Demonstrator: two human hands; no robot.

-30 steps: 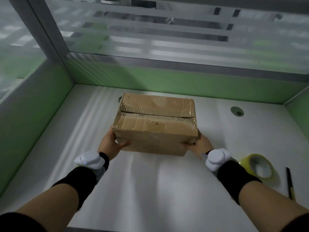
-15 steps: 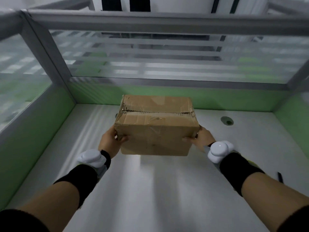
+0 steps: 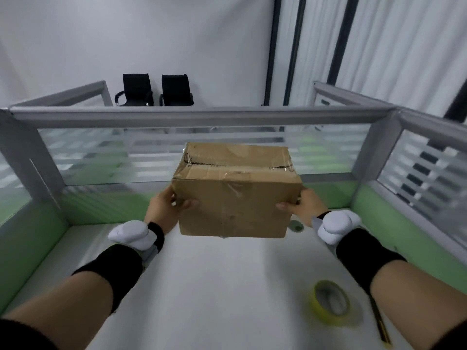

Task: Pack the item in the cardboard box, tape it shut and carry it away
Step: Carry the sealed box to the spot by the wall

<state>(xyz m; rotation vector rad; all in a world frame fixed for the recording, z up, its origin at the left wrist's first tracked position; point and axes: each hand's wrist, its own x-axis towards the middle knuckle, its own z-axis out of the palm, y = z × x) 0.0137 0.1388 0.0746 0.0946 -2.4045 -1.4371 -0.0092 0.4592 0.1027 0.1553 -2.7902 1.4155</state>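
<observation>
Your left hand and right hand clamp the ends of the taped brown cardboard box, now lifted clear of the white desk, higher than a second ago; grey-framed glass partitions stand beyond, with open room above them

You face a white desk enclosed by grey-framed partitions with frosted striped glass above green panels. Beyond them, 2 black chairs stand side by side against a white wall.
</observation>
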